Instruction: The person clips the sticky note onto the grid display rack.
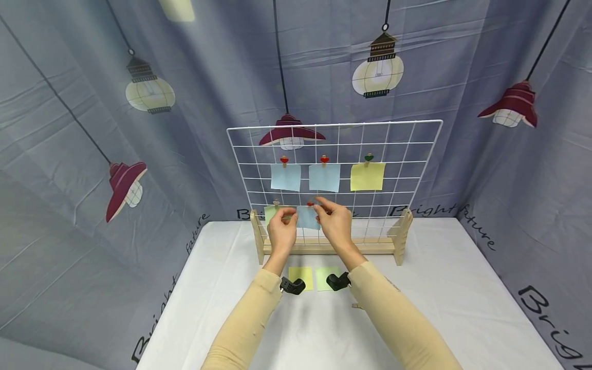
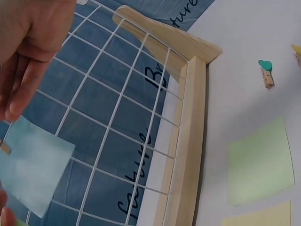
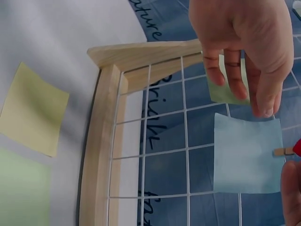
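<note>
A light blue note [image 1: 307, 218] hangs on the lower part of a white wire grid [image 1: 393, 163], held at its top by a clothespin with a red heart [image 1: 310, 204]. At the note's left edge is my left hand [image 1: 282, 231], thumb and fingertips close together right by the paper. My right hand [image 1: 335, 222] is at the opposite side, its fingers loosely bent near the clip and the note's right edge. Partly behind my left hand hangs a pale green note [image 3: 221, 89] under its own clip [image 1: 276, 203].
Higher on the grid hang two blue notes [image 1: 285, 177] and a yellow note [image 1: 367, 177], each clipped. A wooden base [image 1: 330, 248] supports the grid. On the white table lie a yellow note [image 3: 35, 108], a green note [image 2: 261, 165] and a green-heart clothespin [image 2: 266, 73].
</note>
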`<control>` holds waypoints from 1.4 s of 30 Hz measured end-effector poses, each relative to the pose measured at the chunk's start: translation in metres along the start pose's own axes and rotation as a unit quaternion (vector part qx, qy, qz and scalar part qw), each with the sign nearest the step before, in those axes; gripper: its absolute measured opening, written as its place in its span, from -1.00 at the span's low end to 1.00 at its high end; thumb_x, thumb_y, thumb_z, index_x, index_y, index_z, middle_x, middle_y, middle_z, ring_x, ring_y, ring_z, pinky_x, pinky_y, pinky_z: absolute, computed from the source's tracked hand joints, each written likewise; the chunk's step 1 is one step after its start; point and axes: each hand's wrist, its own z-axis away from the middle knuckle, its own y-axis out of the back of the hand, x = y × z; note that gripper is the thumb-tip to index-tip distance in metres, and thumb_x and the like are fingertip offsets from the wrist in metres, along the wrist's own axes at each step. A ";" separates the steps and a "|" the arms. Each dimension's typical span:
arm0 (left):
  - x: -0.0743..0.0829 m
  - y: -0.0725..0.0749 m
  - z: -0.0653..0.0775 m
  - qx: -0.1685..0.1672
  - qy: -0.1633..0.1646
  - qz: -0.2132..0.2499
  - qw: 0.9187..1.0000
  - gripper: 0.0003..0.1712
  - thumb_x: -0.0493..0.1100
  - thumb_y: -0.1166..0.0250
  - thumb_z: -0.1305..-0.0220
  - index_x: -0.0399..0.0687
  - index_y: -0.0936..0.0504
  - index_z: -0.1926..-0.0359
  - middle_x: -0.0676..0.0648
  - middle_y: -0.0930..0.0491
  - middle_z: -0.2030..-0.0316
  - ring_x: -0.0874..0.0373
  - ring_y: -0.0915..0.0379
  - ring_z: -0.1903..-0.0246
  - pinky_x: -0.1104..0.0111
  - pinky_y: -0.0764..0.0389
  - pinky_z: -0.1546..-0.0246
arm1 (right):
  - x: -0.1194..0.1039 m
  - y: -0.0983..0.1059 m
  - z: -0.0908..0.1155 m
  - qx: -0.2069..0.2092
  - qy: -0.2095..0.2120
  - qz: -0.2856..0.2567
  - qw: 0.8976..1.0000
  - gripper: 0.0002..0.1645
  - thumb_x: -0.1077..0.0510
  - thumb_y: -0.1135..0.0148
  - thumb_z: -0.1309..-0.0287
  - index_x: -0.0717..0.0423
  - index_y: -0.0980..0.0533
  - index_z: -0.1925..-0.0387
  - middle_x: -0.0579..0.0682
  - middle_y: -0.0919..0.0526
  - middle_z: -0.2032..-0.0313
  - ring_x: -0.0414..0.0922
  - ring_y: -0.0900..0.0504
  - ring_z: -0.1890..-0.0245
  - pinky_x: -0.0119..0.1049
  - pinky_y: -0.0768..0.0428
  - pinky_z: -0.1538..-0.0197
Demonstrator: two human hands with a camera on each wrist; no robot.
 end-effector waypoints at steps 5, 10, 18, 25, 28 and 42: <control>0.000 0.005 0.005 -0.035 -0.016 0.004 0.999 -0.77 -0.13 -0.48 -0.26 -0.03 -0.74 0.07 -0.02 -0.76 0.10 0.08 -0.60 0.25 0.29 -0.57 0.27 | 0.003 0.006 0.003 0.011 0.023 0.029 0.999 -0.66 0.08 -0.39 -0.33 0.05 -0.72 -0.10 0.11 -0.83 0.27 -0.05 -0.74 0.40 -0.47 -0.51 0.45; 0.003 0.013 0.010 -0.067 -0.047 0.017 0.997 -0.61 -0.06 -0.49 -0.25 -0.12 -0.70 -0.04 -0.12 -0.73 0.01 -0.16 -0.61 0.13 0.18 -0.55 0.18 | 0.004 0.014 0.006 0.016 0.028 0.027 0.999 -0.64 0.07 -0.43 -0.29 0.09 -0.72 -0.08 0.07 -0.84 0.19 -0.03 -0.78 0.29 -0.50 -0.57 0.32; -0.003 0.024 0.016 -0.096 -0.051 0.016 0.994 -0.51 0.03 -0.51 -0.23 -0.09 -0.67 -0.11 -0.12 -0.72 -0.04 -0.15 -0.58 0.07 0.23 -0.53 0.12 | 0.008 0.032 0.013 0.009 0.024 0.024 0.999 -0.64 0.08 -0.45 -0.26 0.08 -0.73 -0.06 0.06 -0.83 0.17 -0.05 -0.75 0.27 -0.55 -0.54 0.28; -0.010 0.034 0.020 -0.110 -0.046 0.026 0.993 -0.41 0.04 -0.52 -0.21 -0.15 -0.64 -0.17 -0.19 -0.68 -0.09 -0.25 -0.55 0.02 0.19 -0.52 0.11 | 0.011 0.046 0.018 0.010 0.029 0.029 0.999 -0.61 0.07 -0.45 -0.27 0.09 -0.72 -0.09 0.06 -0.82 0.12 -0.07 -0.72 0.20 -0.56 -0.53 0.19; -0.012 0.040 0.022 -0.119 -0.040 0.024 0.992 -0.36 0.05 -0.53 -0.21 -0.14 -0.62 -0.22 -0.20 -0.65 -0.15 -0.31 -0.52 -0.04 0.15 -0.49 0.09 | 0.010 0.052 0.020 0.010 0.025 0.021 0.999 -0.61 0.05 -0.46 -0.25 0.07 -0.72 -0.09 0.04 -0.82 0.10 -0.12 -0.70 0.20 -0.56 -0.54 0.19; -0.012 0.060 0.025 -0.142 -0.033 -0.005 0.989 -0.27 0.15 -0.54 -0.16 0.09 -0.58 -0.32 0.04 -0.59 -0.27 -0.05 -0.47 -0.15 -0.08 -0.49 -0.09 | 0.013 0.080 0.032 -0.022 0.009 0.055 0.998 -0.45 -0.01 -0.45 -0.27 0.04 -0.62 -0.25 0.10 -0.69 -0.20 0.08 -0.66 -0.10 -0.08 -0.62 -0.12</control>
